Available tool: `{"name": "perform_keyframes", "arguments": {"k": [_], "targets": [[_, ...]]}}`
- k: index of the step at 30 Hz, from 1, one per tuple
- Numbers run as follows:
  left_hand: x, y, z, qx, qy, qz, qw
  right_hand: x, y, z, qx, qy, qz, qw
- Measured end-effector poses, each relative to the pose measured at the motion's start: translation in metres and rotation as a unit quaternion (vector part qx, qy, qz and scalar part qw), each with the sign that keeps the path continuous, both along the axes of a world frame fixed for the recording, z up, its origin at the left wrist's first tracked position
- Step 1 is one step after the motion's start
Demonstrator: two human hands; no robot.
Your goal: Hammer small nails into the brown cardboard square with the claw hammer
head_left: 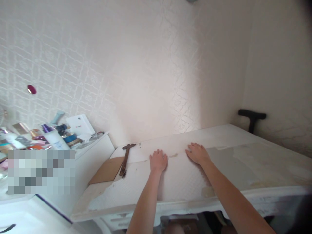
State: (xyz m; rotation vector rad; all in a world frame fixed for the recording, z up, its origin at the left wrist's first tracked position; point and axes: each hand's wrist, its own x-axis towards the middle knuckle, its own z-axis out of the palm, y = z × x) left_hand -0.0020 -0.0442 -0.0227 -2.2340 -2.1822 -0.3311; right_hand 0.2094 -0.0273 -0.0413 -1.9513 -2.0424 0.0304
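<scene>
Loosely crowded on cabinet (84, 167), cosmetics (70, 138) include white bottle (57, 139) with purple cap (45, 128); bottle's contents hidden, pixelated patch (41, 172) masking area below. Left grip (158, 161) and right grip (198, 153) both uncurled, palm-down, nothing held, resting on worn white covering (179, 182) of counter (280, 190). Forearms (146, 206) cut off at bottom edge. Hammer (126, 159) by edge of brown board (106, 170), left of both. Black T-shaped handle (252, 114) beyond counter, lower end hidden.

Past your fingers (158, 153), you can see a pale wall (136, 74) with criss-cross shapes. Soft light (156, 107) shines on it, straight ahead of them. A white cabinet (95, 156) stands to their left. Another wall (280, 65) makes a corner to their right.
</scene>
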Motion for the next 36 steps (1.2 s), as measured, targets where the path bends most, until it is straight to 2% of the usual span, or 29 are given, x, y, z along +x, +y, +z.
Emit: {"name": "perform_keyframes", "arguments": {"k": [36], "targets": [[0.0018, -0.0021, 0.0025, -0.004, -0.004, 0.000, 1.000, 0.0015, 0.0016, -0.0004, 0.005, -0.006, 0.003, 1.000]]}}
